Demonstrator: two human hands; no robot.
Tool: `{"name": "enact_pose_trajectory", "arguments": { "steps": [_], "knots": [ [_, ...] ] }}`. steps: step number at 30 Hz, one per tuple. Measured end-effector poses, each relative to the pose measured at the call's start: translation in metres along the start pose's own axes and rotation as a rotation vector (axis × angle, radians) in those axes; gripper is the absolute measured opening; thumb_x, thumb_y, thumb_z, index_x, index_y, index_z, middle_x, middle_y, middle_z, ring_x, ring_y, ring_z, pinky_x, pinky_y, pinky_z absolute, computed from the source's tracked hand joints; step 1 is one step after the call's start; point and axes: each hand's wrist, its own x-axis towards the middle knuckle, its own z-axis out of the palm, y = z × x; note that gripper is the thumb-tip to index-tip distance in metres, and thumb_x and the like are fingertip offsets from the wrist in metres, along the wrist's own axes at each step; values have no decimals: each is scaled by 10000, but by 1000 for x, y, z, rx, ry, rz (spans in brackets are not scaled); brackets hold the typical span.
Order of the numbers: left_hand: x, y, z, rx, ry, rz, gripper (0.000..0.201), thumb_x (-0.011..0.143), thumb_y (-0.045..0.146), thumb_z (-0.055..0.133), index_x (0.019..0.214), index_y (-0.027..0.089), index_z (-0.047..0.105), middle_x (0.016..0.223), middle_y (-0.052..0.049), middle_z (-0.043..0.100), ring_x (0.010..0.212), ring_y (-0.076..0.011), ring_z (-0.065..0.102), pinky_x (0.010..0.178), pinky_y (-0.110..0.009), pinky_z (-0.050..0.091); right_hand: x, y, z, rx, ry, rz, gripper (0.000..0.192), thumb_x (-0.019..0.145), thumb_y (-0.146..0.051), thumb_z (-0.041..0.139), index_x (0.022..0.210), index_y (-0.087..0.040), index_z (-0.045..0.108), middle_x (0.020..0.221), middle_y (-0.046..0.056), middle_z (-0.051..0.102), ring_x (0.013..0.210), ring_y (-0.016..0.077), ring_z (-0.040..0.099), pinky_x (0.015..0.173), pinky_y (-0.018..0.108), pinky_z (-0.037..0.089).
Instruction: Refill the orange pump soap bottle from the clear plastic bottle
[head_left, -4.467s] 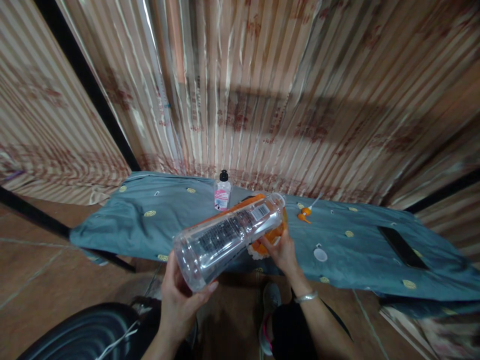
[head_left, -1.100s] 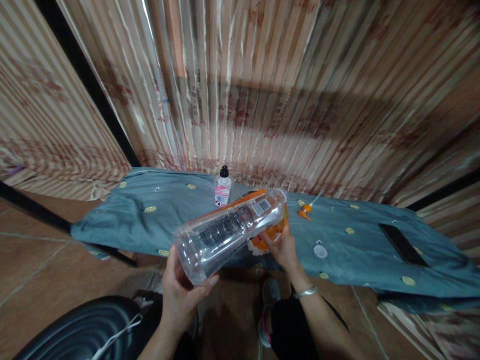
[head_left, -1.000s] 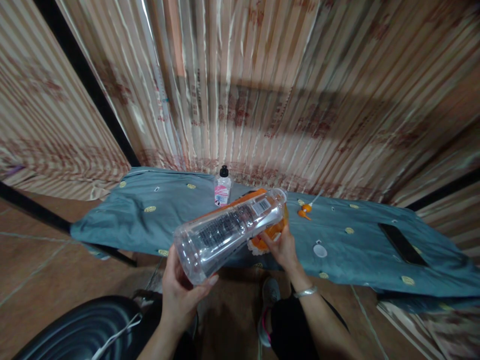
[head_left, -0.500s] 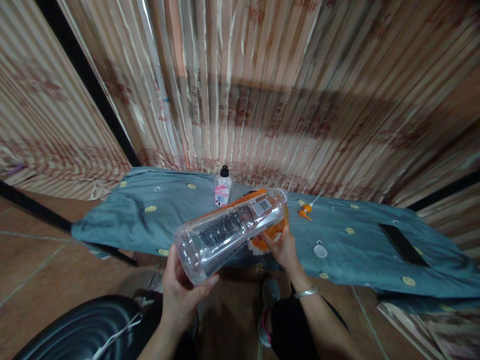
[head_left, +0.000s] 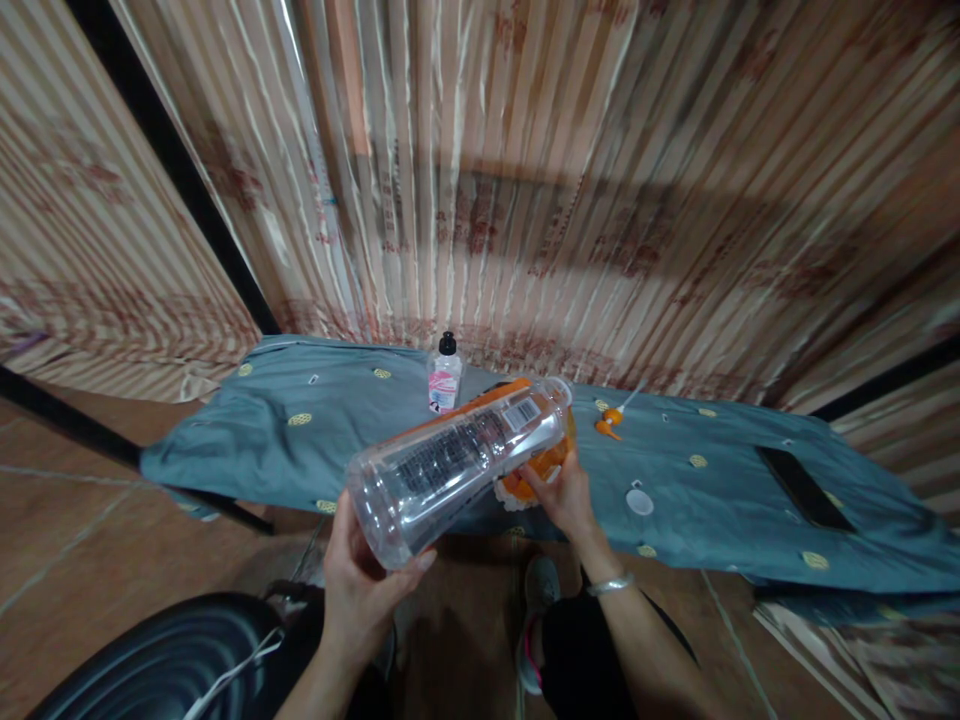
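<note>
A large clear plastic bottle (head_left: 457,468) is held tilted over the near edge of a worktop (head_left: 247,440) draped in a grey-blue cloth with small yellow motifs. Its base is cupped from below by the left hand (head_left: 364,580), whose fingers are closed around the bottom rim, so that the base points toward the camera. The neck of the bottle points away and slightly upward, toward an orange bottle (head_left: 541,462) that rests on the cloth directly beneath it. The orange bottle is gripped by the right hand (head_left: 566,497), fingers wrapped around its lower side; a silver bangle (head_left: 611,583) is worn on that wrist. The mouths of the two bottles appear to be brought together (whether they touch cannot be told).

Behind the bottles, near the far edge of the worktop, a small clear bottle with a black cap and pink label (head_left: 445,376) stands upright. To the right of the orange bottle, an orange pump top (head_left: 611,421) with a white tube lies on the cloth, and nearer the front edge a small white round lid (head_left: 640,501) is seen. A dark flat phone (head_left: 804,489) lies well apart at the right. A striped curtain (head_left: 525,180) hangs behind.
</note>
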Motion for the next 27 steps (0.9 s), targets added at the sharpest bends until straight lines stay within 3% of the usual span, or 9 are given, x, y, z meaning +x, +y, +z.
{"name": "enact_pose_trajectory", "arguments": {
  "steps": [7, 17, 27],
  "knots": [
    [-7, 12, 11, -65, 50, -40, 769, 533, 517, 886, 1150, 160, 598, 1060, -100, 711, 978, -284, 714, 842, -350, 582, -1, 0, 0, -2, -7, 24, 717, 721, -653, 697, 1224, -181, 504, 1070, 157, 741, 933, 355, 746, 763, 455, 600],
    [4, -8, -6, 22, -85, 85, 629, 598, 353, 861, 1096, 163, 526, 1034, -111, 737, 895, -265, 747, 743, -318, 606, -1, 2, 1, -17, -4, -3, 724, 738, -630, 698, 1250, -156, 504, 1084, 175, 741, 945, 359, 744, 758, 442, 593],
    [2, 0, -1, -48, -83, 58, 688, 571, 342, 880, 1153, 150, 568, 1077, -113, 735, 957, -278, 736, 800, -331, 602, 0, 1, 0, -11, -5, 33, 772, 695, -680, 700, 1235, -165, 506, 1085, 176, 744, 946, 368, 744, 766, 455, 595]
  ]
}}
